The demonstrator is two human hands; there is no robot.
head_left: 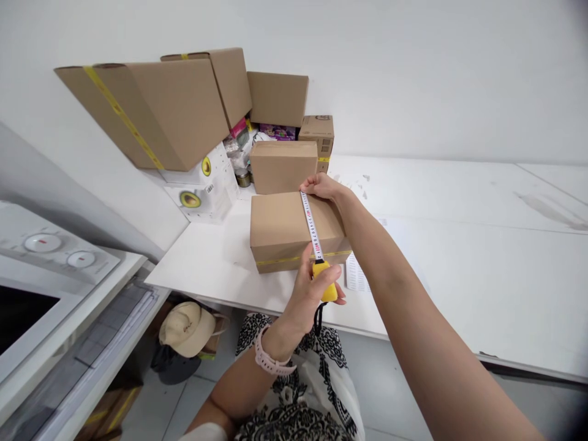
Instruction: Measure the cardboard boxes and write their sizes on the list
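Note:
A closed brown cardboard box point(280, 222) with yellow tape along its front side lies on the white table. Across its top runs the white blade of a tape measure point(327, 285). My left hand point(310, 285) is wrapped round the yellow case, just in front of the box's near edge, and a black strap hangs below it. At the far edge of the box top, my right hand point(321, 185) pinches the blade's end between thumb and finger. A printed sheet point(357, 273) lies on the table, partly hidden by the box and my right arm.
Behind stand more cardboard boxes, one point(285, 166) close by and a large one point(179, 116) on white avocado-print cartons point(202, 193). At left is a microwave point(59, 257) on a shelf. A beige cap point(187, 327) sits below the table point(482, 288).

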